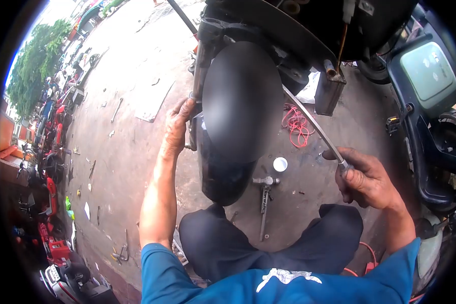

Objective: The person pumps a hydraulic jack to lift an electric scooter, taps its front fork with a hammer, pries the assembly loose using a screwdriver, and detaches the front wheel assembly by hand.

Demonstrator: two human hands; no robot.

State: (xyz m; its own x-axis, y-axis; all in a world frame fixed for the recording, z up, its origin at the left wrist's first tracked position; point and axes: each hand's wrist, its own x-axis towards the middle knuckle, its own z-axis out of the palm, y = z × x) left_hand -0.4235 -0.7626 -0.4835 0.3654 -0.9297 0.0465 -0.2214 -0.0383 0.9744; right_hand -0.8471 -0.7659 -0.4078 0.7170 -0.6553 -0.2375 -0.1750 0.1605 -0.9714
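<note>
A dark vehicle part, partly blurred, hangs in front of me at the centre. My left hand is at its left side, fingers wrapped round the lower end of a metal tube. In my right hand is the end of a long metal rod tool, fingers closed on it. The rod slants up and left, its far end near the right side of the dark part; whether it touches is hard to tell. Below the part, a hammer-like metal tool lies on the ground beside a small white cup.
Red cord lies coiled on the ground behind the rod. A dark scooter stands close on the right. A rectangular metal box hangs at upper right. Scattered tools, such as pliers, lie left, with red vehicles beyond.
</note>
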